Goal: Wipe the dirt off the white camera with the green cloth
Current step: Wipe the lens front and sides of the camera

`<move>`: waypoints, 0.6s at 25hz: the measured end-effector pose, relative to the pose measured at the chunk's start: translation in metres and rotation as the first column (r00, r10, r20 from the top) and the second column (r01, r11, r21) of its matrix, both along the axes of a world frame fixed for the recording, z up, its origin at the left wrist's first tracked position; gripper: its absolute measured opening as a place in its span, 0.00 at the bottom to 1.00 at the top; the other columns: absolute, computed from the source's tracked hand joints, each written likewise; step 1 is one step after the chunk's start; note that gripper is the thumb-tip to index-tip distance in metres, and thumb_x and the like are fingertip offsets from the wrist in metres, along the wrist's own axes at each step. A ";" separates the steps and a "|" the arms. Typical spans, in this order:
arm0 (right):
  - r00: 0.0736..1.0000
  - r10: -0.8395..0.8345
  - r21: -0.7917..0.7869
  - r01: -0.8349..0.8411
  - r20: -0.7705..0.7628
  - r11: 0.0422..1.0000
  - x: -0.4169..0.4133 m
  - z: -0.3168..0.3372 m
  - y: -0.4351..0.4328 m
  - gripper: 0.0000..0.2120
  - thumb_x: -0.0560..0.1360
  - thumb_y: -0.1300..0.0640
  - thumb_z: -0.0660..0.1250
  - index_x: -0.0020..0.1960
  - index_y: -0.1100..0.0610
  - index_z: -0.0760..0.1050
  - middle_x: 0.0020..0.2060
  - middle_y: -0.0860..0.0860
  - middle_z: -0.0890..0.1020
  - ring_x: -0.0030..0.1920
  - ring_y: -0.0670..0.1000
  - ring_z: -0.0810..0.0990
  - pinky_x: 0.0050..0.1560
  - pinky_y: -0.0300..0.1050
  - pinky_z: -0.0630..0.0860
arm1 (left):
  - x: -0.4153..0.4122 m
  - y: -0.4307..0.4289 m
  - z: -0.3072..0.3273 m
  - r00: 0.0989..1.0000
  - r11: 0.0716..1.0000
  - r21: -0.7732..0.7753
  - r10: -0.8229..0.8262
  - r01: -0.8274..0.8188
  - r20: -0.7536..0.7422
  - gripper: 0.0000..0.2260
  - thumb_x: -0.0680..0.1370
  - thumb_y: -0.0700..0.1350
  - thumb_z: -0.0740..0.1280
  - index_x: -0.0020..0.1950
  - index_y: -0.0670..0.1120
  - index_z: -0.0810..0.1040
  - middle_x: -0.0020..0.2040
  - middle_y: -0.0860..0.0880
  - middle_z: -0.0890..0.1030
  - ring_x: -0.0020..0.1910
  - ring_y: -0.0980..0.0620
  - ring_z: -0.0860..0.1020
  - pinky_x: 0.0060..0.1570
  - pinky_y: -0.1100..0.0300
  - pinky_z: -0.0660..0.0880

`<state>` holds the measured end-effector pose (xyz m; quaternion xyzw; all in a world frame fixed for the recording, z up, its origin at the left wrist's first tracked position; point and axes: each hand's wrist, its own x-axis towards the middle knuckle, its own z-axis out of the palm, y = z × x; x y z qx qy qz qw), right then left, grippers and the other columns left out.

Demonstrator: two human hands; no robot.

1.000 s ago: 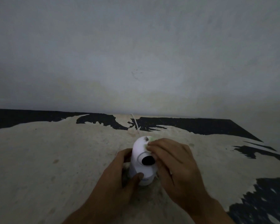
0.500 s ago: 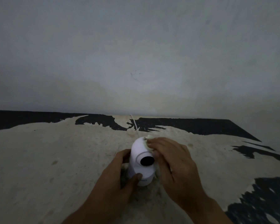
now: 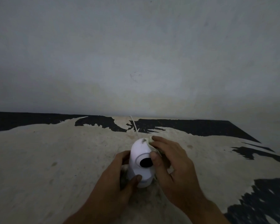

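The white camera point(image 3: 140, 160) stands upright on the worn table, its dark round lens facing me, with a dark smudge near its top. My left hand point(image 3: 118, 177) grips its lower body from the left, thumb across the base. My right hand point(image 3: 171, 164) presses the green cloth point(image 3: 149, 140) against the camera's right side and top. Only a pale green edge of the cloth shows past my fingers; the rest is hidden under the hand.
A thin white cable point(image 3: 134, 126) runs from behind the camera to the wall. The tabletop point(image 3: 55, 159) is beige with black peeled patches at the back and right. A plain grey wall point(image 3: 136, 54) rises right behind the table.
My right hand with the cloth has slid from the camera's top and front toward its right side, uncovering more of the top. The left hand keeps its grip.
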<state>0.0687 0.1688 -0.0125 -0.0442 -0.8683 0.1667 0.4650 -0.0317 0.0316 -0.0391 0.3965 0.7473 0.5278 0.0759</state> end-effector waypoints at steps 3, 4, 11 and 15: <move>1.000 0.019 0.048 -0.020 0.014 0.999 -0.001 0.001 -0.009 0.16 0.79 0.47 0.60 0.64 0.52 0.74 0.61 0.47 0.79 0.64 0.44 0.73 0.62 0.51 0.70 | -0.002 0.002 0.000 1.000 0.999 -0.032 0.029 -0.030 -0.005 0.27 0.70 0.53 0.69 0.63 0.61 0.57 0.56 0.61 0.68 0.54 0.60 0.70 0.57 0.66 0.66; 0.999 0.036 0.090 -0.039 0.034 0.995 0.000 0.001 -0.010 0.15 0.79 0.49 0.62 0.64 0.51 0.74 0.61 0.46 0.78 0.65 0.43 0.72 0.63 0.50 0.68 | -0.002 0.002 0.000 0.999 0.998 -0.049 0.043 -0.044 -0.014 0.28 0.70 0.53 0.69 0.65 0.58 0.58 0.55 0.60 0.69 0.53 0.60 0.70 0.54 0.69 0.66; 0.994 -0.091 0.048 0.094 -0.059 0.994 -0.004 -0.003 0.000 0.18 0.79 0.51 0.56 0.61 0.60 0.76 0.56 0.53 0.82 0.56 0.44 0.77 0.54 0.56 0.75 | 0.002 -0.002 0.003 0.998 1.000 -0.007 -0.002 0.002 -0.058 0.26 0.68 0.55 0.69 0.54 0.71 0.54 0.52 0.75 0.63 0.48 0.74 0.69 0.43 0.78 0.65; 0.999 0.031 0.188 -0.036 0.029 0.981 -0.005 -0.002 -0.011 0.14 0.81 0.54 0.56 0.64 0.55 0.72 0.62 0.49 0.78 0.65 0.46 0.72 0.62 0.52 0.68 | 0.000 0.000 0.000 0.997 0.999 -0.001 0.040 -0.040 -0.063 0.27 0.70 0.52 0.69 0.64 0.61 0.58 0.55 0.65 0.68 0.57 0.61 0.72 0.54 0.71 0.66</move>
